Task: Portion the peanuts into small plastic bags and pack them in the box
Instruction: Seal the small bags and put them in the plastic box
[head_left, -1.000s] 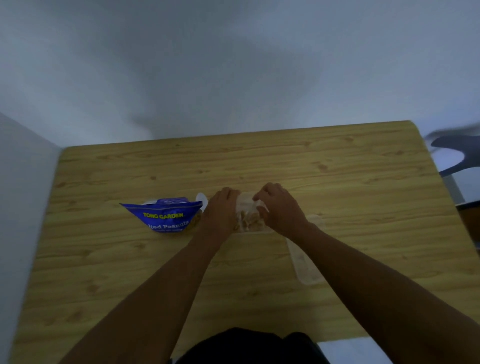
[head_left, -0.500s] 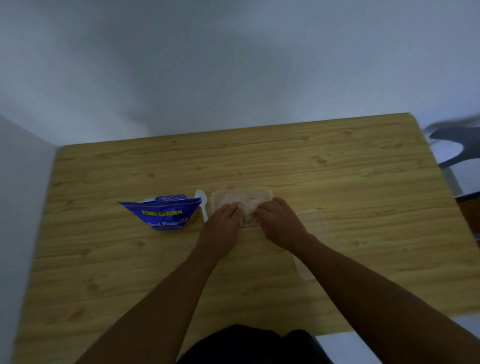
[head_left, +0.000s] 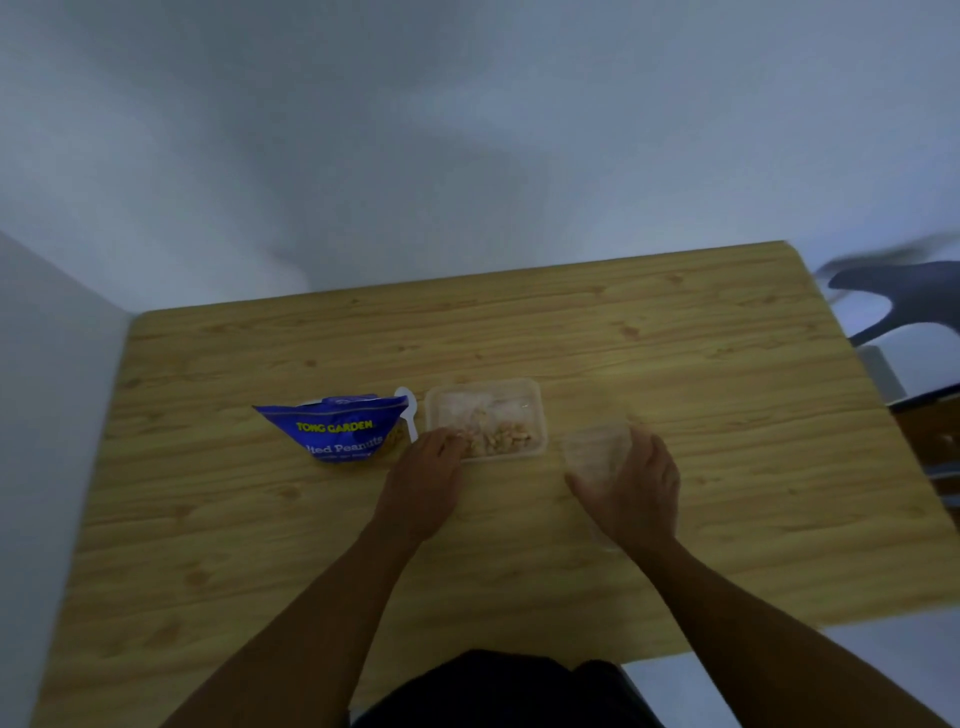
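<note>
Box (head_left: 540, 415) lies lengthwise left-right. Left hand (head_left: 423, 480) touches its near corner, grip unclear; right hand (head_left: 636, 488) clasps lid (head_left: 592, 449).

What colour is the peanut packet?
The foil peanut packet is blue with yellow and pale lettering, seen in the head view.

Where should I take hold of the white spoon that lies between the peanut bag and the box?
Pinch the white spoon by its thin handle, coming down from above at the near end. Its bowl points away from you, and the peanut bag and the box flank it closely.
</note>
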